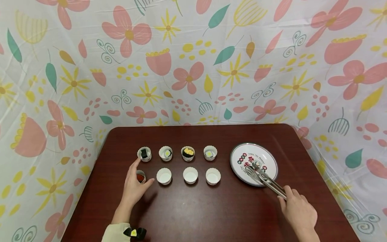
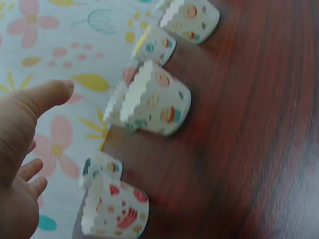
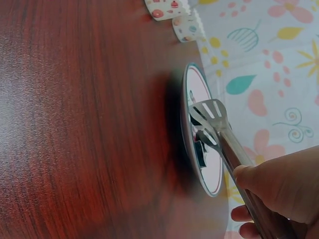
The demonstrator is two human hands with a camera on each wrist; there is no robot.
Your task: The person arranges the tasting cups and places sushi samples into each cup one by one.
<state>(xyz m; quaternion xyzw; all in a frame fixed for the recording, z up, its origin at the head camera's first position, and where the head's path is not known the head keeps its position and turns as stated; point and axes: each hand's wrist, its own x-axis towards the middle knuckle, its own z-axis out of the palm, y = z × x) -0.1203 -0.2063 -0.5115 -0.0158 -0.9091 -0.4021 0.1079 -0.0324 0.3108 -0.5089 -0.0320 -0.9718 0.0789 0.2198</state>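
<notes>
My left hand [image 1: 133, 188] reaches around a paper cup with red contents [image 1: 140, 176], thumb and fingers spread on either side. In the left wrist view the thumb and fingers of that hand [image 2: 12, 144] are apart, with nothing between them. Just past the fingertips stands a cup with a black piece [image 1: 144, 154]. My right hand [image 1: 300, 212] grips metal tongs [image 1: 272, 186] by the handles. Their slotted ends lie over a white round plate [image 1: 267, 158] with printed red characters; whether they touch it, I cannot tell. Dark marks show by the tips in the right wrist view.
Two rows of patterned paper cups stand left of the plate. In the back row are cups with pale, yellow-centred pieces [image 1: 166, 153] and a yellow-topped dark piece [image 1: 188, 153]. The front row has white-inside cups [image 1: 190, 175]. A flowered cloth [image 1: 188, 77] hangs behind the brown table [image 1: 193, 211].
</notes>
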